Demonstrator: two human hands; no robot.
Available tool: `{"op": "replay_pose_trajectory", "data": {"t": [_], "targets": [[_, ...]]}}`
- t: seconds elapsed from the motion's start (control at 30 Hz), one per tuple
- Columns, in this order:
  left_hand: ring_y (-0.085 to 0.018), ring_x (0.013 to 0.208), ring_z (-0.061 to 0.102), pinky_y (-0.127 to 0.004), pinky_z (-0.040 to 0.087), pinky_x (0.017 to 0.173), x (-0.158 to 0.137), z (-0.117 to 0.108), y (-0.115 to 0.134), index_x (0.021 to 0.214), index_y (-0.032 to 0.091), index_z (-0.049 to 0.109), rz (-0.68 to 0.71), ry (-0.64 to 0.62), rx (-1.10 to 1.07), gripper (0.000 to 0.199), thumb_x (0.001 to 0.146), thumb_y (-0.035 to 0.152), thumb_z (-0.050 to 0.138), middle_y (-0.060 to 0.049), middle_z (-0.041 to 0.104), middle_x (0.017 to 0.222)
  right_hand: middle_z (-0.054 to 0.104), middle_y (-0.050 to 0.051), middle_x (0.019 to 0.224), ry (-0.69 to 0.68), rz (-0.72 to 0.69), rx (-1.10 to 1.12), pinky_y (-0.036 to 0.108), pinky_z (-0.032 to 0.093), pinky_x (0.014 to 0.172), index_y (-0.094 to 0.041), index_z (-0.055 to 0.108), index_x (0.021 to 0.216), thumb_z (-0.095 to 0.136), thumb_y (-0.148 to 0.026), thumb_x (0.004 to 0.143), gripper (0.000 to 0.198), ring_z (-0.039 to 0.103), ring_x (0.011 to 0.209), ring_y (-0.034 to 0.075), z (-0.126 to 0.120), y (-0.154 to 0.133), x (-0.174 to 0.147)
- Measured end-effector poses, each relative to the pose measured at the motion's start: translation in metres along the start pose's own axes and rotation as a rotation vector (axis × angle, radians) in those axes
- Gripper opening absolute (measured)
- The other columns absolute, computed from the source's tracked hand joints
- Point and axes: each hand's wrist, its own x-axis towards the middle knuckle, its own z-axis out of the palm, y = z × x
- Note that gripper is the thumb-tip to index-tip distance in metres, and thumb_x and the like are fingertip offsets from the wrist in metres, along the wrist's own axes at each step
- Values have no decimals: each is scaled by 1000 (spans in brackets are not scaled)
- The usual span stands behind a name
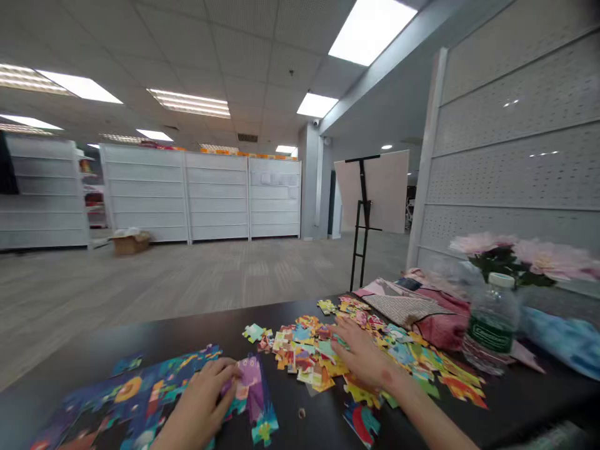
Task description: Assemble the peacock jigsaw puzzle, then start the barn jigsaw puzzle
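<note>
My left hand [209, 394] rests on the partly joined jigsaw puzzle [135, 390], its fingers loosely curved and the thumb apart. Those fingertips touch the puzzle beside a purple section [255, 387]; I see nothing held between them. Over the heap of loose puzzle pieces [304, 350] lies my right hand [359, 353], palm down with fingers spread among the pieces. Its fingertips partly hide what is under them. A piece with a red and blue arc [362, 425] lies near the table's front, below my right wrist.
A water bottle [492, 322] with a green label stands to the right, before pink flowers [529, 253]. Folded cloth [426, 306] lies behind the heap. The dark table [187, 331] ends at its far edge; beyond are an easel [360, 219] and white partitions [215, 197].
</note>
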Motion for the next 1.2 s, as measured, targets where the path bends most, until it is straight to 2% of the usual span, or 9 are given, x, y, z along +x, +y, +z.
{"op": "replay_pose_trajectory", "data": {"t": [0.17,0.37,0.5,0.63,0.77,0.83,0.9,1.07,1.2], "targets": [[-29,120,60,-48,49,103,0,2,-2,112,28,70,-1,21,24,32,100,38,43,-10,65,128,34,15,162,-101,-31,15,57,13,123,-19,45,152,40,-50,98,62,21,153,36,-3,4,55],[-28,118,63,-42,55,97,0,3,-7,111,32,71,68,76,111,28,99,36,46,-6,67,128,10,8,169,-220,-163,64,59,6,122,-31,22,159,34,-69,97,74,1,155,33,16,-13,29],[-31,119,64,-46,56,97,2,2,1,120,37,69,134,144,218,29,95,38,53,-4,68,131,17,14,168,-296,-253,128,62,8,121,-30,33,157,60,-69,84,87,9,154,37,10,-31,16],[-32,128,58,-50,52,103,12,6,37,127,35,65,152,3,235,37,92,29,57,-4,63,140,47,13,155,-216,-255,207,49,32,115,-24,70,121,79,-46,70,56,40,143,37,2,-22,19],[-38,143,40,-62,38,113,36,17,81,140,35,56,69,-183,183,49,91,31,58,-4,44,158,73,6,111,-56,-218,189,35,48,89,-22,72,92,73,-29,70,22,65,104,27,-2,7,30],[-38,147,33,-65,31,116,47,23,101,141,36,55,61,-222,134,47,94,36,54,-3,42,159,74,5,94,3,-181,178,32,48,81,-22,71,92,64,-26,78,16,67,89,23,-3,19,36],[-38,146,35,-65,27,117,54,27,116,138,37,57,80,-266,92,42,96,37,51,-2,48,155,75,7,93,39,-151,176,34,48,82,-20,71,99,54,-27,87,22,67,89,24,-1,27,41],[-31,135,47,-53,37,115,65,36,127,133,38,60,166,-266,3,40,94,29,54,-1,58,143,60,12,143,66,-188,188,41,35,110,-23,62,134,58,-45,89,50,50,134,30,14,29,53],[-35,139,43,-58,33,115,82,47,120,133,36,61,154,-182,61,38,95,38,55,-4,53,148,73,8,117,82,-165,186,38,43,100,-24,75,107,65,-37,82,30,62,114,28,21,34,61]]}}
